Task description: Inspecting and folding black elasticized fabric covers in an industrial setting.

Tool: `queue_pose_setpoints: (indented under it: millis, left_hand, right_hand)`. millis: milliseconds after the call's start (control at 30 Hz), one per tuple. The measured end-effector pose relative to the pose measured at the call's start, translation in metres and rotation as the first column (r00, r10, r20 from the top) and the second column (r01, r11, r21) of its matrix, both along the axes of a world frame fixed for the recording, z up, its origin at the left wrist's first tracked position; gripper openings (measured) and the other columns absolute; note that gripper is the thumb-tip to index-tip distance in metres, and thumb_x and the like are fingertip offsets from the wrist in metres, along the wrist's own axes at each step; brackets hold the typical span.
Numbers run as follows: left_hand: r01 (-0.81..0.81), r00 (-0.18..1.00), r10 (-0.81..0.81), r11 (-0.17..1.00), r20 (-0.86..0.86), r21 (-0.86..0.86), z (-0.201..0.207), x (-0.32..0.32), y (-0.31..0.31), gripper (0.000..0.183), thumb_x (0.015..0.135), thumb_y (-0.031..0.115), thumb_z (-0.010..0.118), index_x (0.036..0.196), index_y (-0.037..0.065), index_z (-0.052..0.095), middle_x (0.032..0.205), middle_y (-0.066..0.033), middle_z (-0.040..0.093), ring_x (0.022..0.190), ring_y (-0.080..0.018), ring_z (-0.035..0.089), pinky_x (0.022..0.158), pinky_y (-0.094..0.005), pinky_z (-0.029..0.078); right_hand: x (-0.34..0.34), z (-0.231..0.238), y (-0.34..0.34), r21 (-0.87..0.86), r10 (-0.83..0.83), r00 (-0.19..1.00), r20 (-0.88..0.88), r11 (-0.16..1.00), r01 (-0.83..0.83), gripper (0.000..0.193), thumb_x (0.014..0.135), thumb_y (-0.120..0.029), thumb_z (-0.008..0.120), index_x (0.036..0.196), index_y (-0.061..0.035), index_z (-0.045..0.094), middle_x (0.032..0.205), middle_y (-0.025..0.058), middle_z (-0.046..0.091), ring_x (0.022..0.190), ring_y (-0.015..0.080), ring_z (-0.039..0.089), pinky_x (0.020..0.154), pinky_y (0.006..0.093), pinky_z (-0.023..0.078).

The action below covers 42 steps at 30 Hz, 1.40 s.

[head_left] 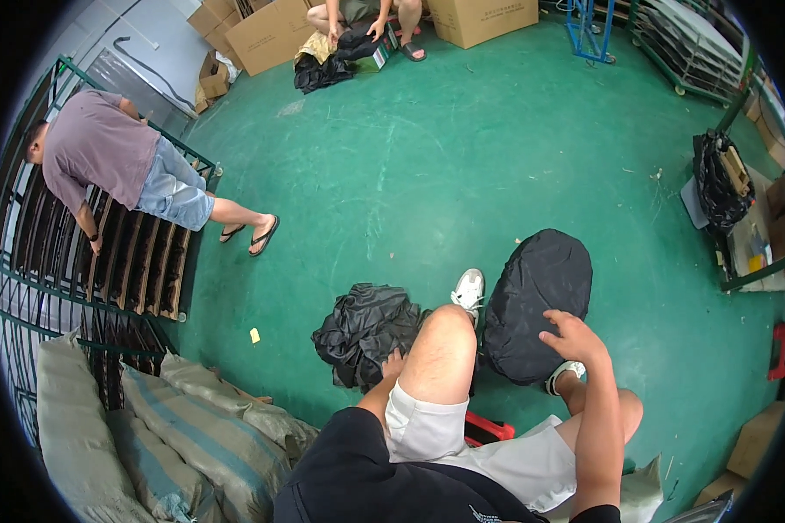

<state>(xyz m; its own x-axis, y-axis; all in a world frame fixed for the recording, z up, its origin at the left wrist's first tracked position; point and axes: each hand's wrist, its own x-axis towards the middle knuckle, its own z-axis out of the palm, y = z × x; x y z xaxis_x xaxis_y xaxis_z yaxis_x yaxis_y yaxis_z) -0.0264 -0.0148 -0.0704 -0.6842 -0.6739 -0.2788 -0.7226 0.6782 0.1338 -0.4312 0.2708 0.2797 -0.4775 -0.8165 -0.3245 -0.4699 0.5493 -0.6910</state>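
To the left of my bent knee lies a crumpled heap of thin black fabric (365, 331). My left hand (394, 364) rests against its near right edge, fingers stretched over the cloth; part of this hand is hidden by my knee. Between my legs, a large oval bundle (536, 301) stands on the floor, its outside smooth black fabric. My right hand (576, 338) is over its right side, with thumb and fingers spread and nothing gripped. Whatever is inside the bundle is hidden.
A red plastic stool (488, 429) shows beneath me. Stuffed woven sacks (201, 436) lie at near left. A person (105, 148) bends over a green rack (26, 270); another sits far off near cardboard boxes (270, 37). A black bag (722, 183) hangs at right.
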Motion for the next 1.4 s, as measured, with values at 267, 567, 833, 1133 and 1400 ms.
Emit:
queue_pose_setpoints:
  millis: [267, 567, 833, 1133, 1400]
  left_hand:
    - [-0.289, 0.949, 0.314, 0.852, 0.015, 0.437, 0.123, -0.083, 0.009, 0.034, 0.092, 0.032, 0.056, 0.092, 0.001, 0.070, 0.099, -0.0221, 0.068, 0.097, -0.0375, 0.064, 0.084, -0.0449, 0.049]
    - [-0.308, 0.336, 0.815, 0.569, -0.473, 0.762, 0.221, -0.052, -0.022, 0.036, 0.096, 0.041, 0.062, 0.090, 0.005, 0.066, 0.087, -0.0008, 0.064, 0.077, -0.0143, 0.055, 0.075, -0.0314, 0.045]
    - [0.703, 0.139, 0.912, 0.184, -0.386, 0.687, 0.457, -0.170, -0.041, 0.050, 0.100, 0.043, 0.047, 0.115, -0.002, 0.063, 0.118, -0.0174, 0.066, 0.110, -0.0304, 0.063, 0.100, -0.0437, 0.046]
    - [0.632, 0.625, 0.706, -0.208, -0.333, 0.746, 0.457, -0.379, 0.074, 0.041, 0.099, 0.033, 0.053, 0.112, -0.004, 0.064, 0.105, -0.0161, 0.070, 0.094, -0.0242, 0.069, 0.089, -0.0361, 0.054]
    - [0.611, 0.711, 0.660, -0.410, -0.243, 0.677, 0.391, -0.435, 0.132, 0.045, 0.102, 0.036, 0.044, 0.128, 0.001, 0.055, 0.126, -0.0137, 0.062, 0.113, -0.0262, 0.061, 0.097, -0.0408, 0.049]
  right_hand:
    - [0.003, 0.003, 0.011, 0.169, -0.005, 0.997, -0.075, 0.985, 0.017, 0.052, 0.087, -0.028, 0.066, 0.130, -0.0014, 0.053, 0.124, 0.0240, 0.059, 0.118, 0.0381, 0.056, 0.099, 0.0438, 0.045]
    - [0.004, -0.001, 0.009, 0.126, 0.042, 0.994, -0.104, 0.992, -0.029, 0.052, 0.088, -0.028, 0.064, 0.130, -0.0010, 0.052, 0.125, 0.0232, 0.059, 0.121, 0.0371, 0.054, 0.101, 0.0431, 0.044]
    - [-0.001, 0.016, 0.011, -0.097, -0.058, 0.995, -0.085, 0.994, 0.050, 0.043, 0.086, -0.024, 0.066, 0.121, 0.0005, 0.058, 0.119, 0.0223, 0.063, 0.110, 0.0359, 0.060, 0.094, 0.0426, 0.048]
    - [-0.019, 0.051, 0.002, -0.638, -0.506, 0.862, 0.042, 0.650, 0.413, 0.073, 0.075, -0.011, 0.078, 0.140, -0.0085, 0.045, 0.130, 0.0145, 0.054, 0.112, 0.0297, 0.057, 0.094, 0.0420, 0.047]
    - [-0.062, 0.035, 0.033, -0.605, -0.709, 0.606, 0.362, 0.316, 0.731, 0.019, 0.081, -0.010, 0.072, 0.096, 0.0007, 0.067, 0.096, 0.0050, 0.067, 0.086, 0.0188, 0.060, 0.080, 0.0308, 0.047]
